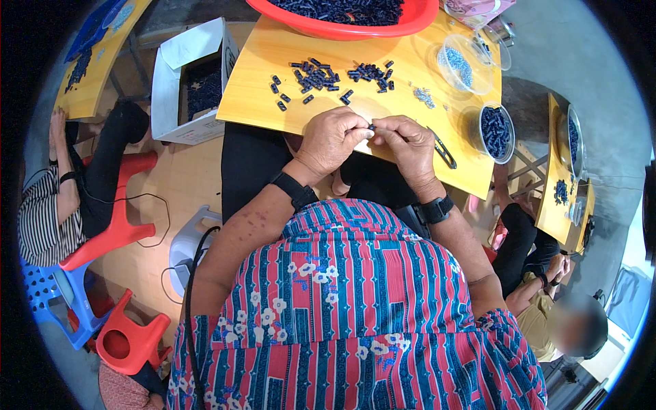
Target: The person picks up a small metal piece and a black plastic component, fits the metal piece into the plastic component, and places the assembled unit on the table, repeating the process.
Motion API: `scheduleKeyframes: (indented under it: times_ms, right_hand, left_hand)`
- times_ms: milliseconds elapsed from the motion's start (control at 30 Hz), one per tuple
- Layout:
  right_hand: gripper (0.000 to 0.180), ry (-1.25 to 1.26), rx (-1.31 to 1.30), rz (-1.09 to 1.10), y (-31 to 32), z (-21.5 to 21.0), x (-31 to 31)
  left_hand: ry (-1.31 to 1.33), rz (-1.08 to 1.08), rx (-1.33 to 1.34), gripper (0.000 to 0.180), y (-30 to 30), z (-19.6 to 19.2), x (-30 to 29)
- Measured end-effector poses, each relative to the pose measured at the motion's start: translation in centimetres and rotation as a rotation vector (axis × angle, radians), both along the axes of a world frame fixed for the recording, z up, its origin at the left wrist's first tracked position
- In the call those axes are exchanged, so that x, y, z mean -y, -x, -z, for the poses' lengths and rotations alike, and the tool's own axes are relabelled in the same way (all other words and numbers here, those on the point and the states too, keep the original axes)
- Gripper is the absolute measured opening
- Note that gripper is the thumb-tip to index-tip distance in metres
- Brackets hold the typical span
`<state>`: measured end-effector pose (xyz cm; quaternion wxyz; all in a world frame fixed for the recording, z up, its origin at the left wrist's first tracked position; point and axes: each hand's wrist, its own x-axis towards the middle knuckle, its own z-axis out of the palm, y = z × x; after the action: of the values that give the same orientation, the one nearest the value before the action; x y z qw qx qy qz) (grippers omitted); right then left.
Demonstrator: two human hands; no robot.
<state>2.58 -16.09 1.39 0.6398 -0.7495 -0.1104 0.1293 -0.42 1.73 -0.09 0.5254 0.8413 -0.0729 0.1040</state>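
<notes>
My left hand [331,139] and my right hand [408,141] meet at the near edge of the yellow table [260,96]. Their thumbs and fingertips pinch a small dark blue part [371,127] between them, and most of it is hidden by the fingers. Just beyond my hands lie two loose piles of short dark blue plastic parts, the left pile [316,75] and the right pile [371,74]. A black-handled cutter knife [444,149] rests beside my right hand. Small silvery metal pieces [424,97] are scattered beyond that hand.
A red basin [328,29] of dark parts stands at the far edge. To the right are a tub of silvery pieces [459,68] and a tub of dark parts [496,133]. A white box [167,89] stands left. Other people sit at side tables; red stools [133,328] stand lower left.
</notes>
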Motion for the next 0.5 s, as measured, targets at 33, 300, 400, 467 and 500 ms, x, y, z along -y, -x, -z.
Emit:
scheduleKeyframes:
  times_ms: [33, 300, 400, 467, 500]
  right_hand:
    - [0.010, 0.016, 0.062, -0.006, -0.02, 0.12, -0.03]
    - [0.011, 0.194, 0.424, -0.129, -0.12, 0.36, 0.28]
    - [0.013, 0.167, 0.472, -0.151, -0.02, 0.79, 0.44]
    - [0.016, 0.092, 0.400, -0.133, 0.02, 0.69, 0.44]
    - [0.016, 0.091, 0.404, -0.132, 0.08, 0.59, 0.41]
  left_hand:
    - [0.007, 0.001, 0.006, 0.011, 0.03, -0.03, 0.03]
    - [-0.010, 0.014, 0.019, 0.010, 0.30, 0.02, -0.04]
    - [-0.005, 0.038, 0.013, 0.010, 0.43, 0.06, -0.12]
    - [-0.011, 0.041, 0.003, 0.010, 0.40, 0.06, -0.07]
    - [-0.002, 0.038, -0.002, 0.009, 0.34, 0.01, 0.00]
